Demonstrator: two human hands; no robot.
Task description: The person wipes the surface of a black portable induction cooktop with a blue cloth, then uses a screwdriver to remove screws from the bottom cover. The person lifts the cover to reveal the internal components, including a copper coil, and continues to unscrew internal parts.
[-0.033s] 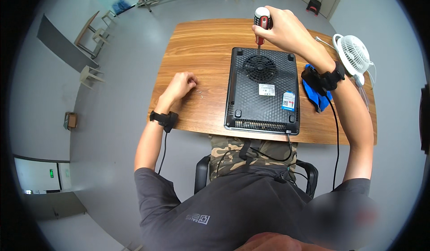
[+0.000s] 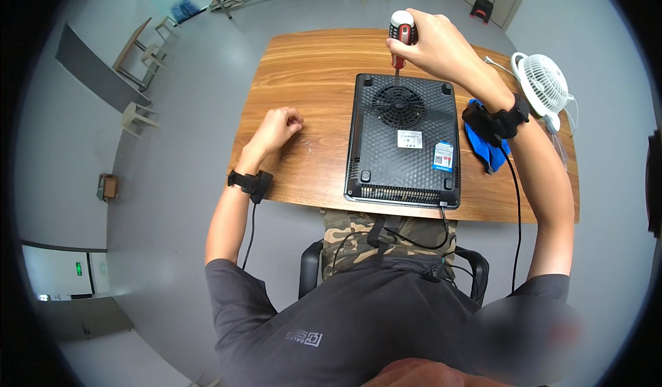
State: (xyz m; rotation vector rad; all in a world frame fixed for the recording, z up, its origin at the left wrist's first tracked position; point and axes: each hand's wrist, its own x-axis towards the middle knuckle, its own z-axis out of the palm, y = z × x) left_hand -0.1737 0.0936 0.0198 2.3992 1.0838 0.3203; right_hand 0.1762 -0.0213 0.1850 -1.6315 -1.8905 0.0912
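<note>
A black induction cooker lies upside down on the wooden table, its round fan grille and rubber feet facing up. My right hand is wrapped round the thick handle of a screwdriver, red and black with a white cap. Its shaft points straight down at the upper edge of the grille; I cannot make out whether the tip sits in a screw. At the left of the table, my left hand rests with curled fingers, what they hold, if anything, being hidden. Beside it lie several small screws.
A blue cloth lies right of the cooker, under my right wrist. Farther right stands a white fan with its cable. The cooker's power cord hangs over the table's near edge. Black cables run from both wrist straps.
</note>
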